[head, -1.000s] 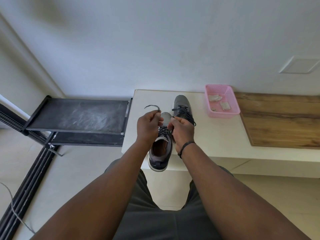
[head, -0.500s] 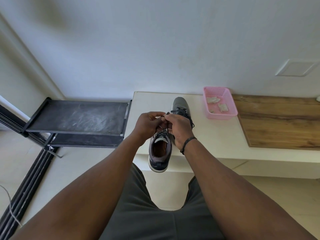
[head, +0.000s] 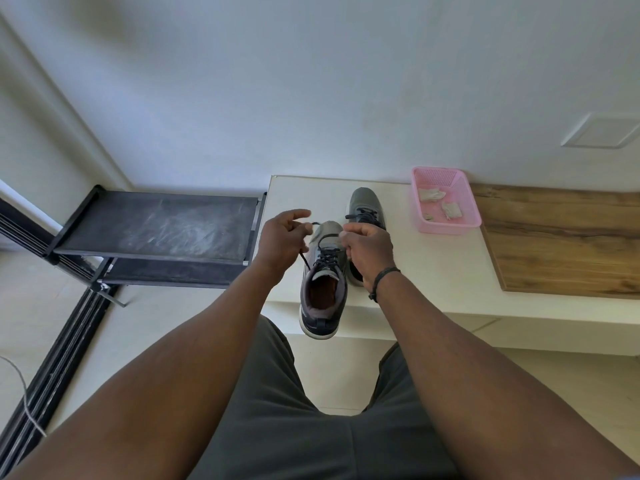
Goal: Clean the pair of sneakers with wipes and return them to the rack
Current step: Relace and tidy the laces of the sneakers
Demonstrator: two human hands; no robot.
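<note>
The near grey lace-up sneaker with a white sole (head: 323,282) sits at the front edge of the white surface (head: 429,271), heel overhanging toward me, directly between my two hands. My left hand (head: 282,237) pinches one end of the dark shoelace (head: 304,256) with curled fingers, pulling it out to the left of the shoe. My right hand (head: 367,247) has its fingers curled at the lace on the shoe's right side; I judge it grips the other end, though the lace inside that grip is hidden. The second grey sneaker (head: 363,206) stands just beyond my right hand, partly covered by it.

I read this as lace work on the first shoe, tying or tightening, with the return still to come. Next I need to cross and knot the ends, then carry both shoes over.

Well left of my left hand stands the black metal shoe rack (head: 162,226). Right of my right hand, a pink plastic mesh basket (head: 450,226) holds crumpled used wipes (head: 450,210).
</note>
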